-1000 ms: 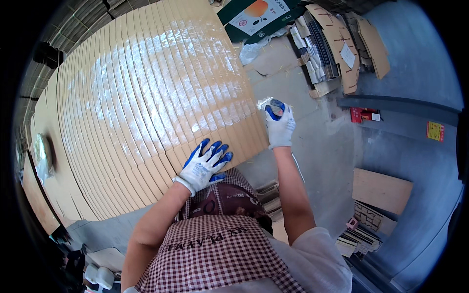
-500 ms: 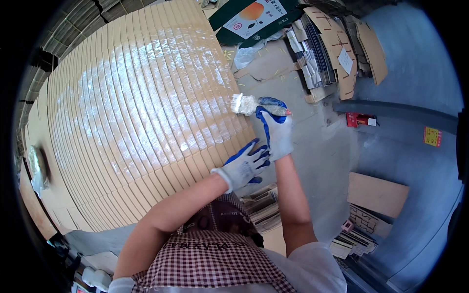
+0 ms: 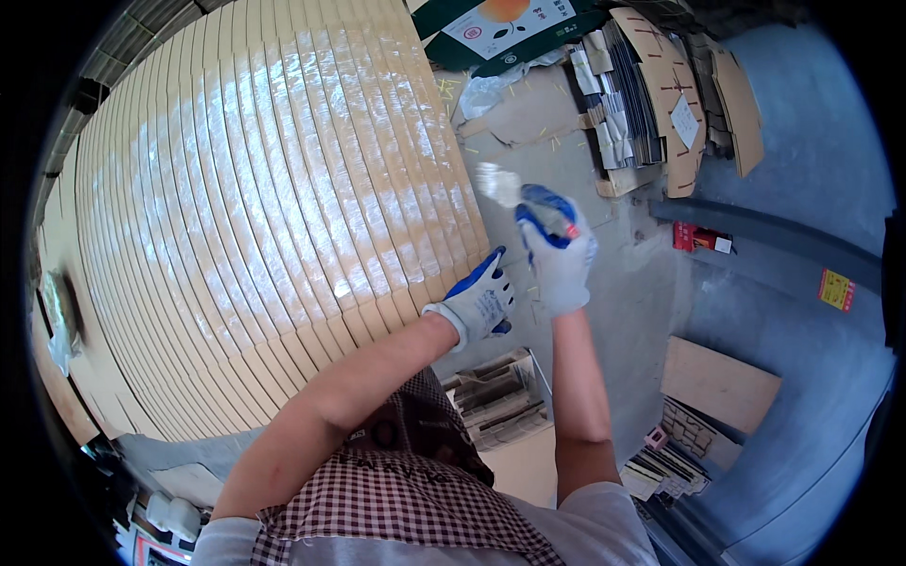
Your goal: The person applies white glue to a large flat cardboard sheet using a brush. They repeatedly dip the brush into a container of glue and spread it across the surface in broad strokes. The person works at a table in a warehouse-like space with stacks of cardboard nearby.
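Note:
A big stack of flat tan cardboard sheets (image 3: pixel 255 217) wrapped in shiny clear film fills the left of the view. My left hand (image 3: pixel 479 300), in a white and blue glove, presses on the stack's right edge. My right hand (image 3: pixel 557 253), gloved the same way, is raised just right of the stack and grips a bunched strip of clear plastic film (image 3: pixel 498 183) that sticks out from its fist toward the stack.
Folded cardboard boxes (image 3: pixel 651 94) lie piled at the top right beside a green printed carton (image 3: pixel 510 24). A grey concrete floor (image 3: pixel 623 311) runs below, with a brown board (image 3: pixel 717 382), small bundles of flat sheets (image 3: pixel 495 401) and a red object (image 3: pixel 698 238).
My left hand slid right along the stack's edge toward my right hand. My right hand lifted a little with the film, and the view shifted so the stack looks nearer.

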`<state>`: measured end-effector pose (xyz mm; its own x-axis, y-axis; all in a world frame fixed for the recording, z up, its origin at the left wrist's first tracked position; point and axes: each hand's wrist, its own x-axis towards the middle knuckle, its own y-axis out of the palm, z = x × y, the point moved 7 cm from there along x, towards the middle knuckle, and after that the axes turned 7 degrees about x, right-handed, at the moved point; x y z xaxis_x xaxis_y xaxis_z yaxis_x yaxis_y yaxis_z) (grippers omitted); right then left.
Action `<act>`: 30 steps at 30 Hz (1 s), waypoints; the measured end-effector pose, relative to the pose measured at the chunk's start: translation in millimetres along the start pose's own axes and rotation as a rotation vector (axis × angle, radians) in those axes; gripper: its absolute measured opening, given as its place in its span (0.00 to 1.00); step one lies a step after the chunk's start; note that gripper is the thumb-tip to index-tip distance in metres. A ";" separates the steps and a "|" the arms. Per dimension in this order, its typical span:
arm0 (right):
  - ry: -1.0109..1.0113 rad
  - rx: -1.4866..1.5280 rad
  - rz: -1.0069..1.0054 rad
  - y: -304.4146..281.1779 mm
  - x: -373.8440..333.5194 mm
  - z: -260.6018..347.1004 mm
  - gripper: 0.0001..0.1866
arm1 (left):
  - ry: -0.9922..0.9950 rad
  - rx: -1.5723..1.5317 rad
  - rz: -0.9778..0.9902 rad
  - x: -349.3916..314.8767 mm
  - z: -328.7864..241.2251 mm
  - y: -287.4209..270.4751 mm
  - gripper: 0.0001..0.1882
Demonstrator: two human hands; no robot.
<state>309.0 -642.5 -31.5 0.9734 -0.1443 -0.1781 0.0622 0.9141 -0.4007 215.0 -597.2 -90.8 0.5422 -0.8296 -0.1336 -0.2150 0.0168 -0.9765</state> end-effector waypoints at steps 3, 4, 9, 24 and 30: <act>-0.201 -0.106 0.167 17.0 -10.8 14.7 0.16 | -0.027 0.014 -0.080 0.0 3.3 -18.0 0.24; -0.126 -0.076 0.160 16.1 -9.1 13.6 0.17 | -0.026 0.008 -0.066 -0.8 3.5 -17.7 0.25; 0.161 0.751 0.240 24.5 3.6 -18.8 0.16 | 0.002 -0.006 -0.045 -2.8 0.1 -7.7 0.27; -0.008 0.114 0.387 0.0 79.6 -42.7 0.17 | 0.001 -0.092 -0.105 -0.5 -4.5 -7.7 0.21; 0.061 0.623 0.467 50.9 44.8 4.8 0.16 | -0.056 -0.038 -0.145 -7.2 0.7 -7.8 0.21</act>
<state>356.8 -600.6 -55.5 0.9165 0.3041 -0.2601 -0.2215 0.9268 0.3032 213.3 -590.9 -82.3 0.6142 -0.7891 -0.0016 -0.1607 -0.1231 -0.9793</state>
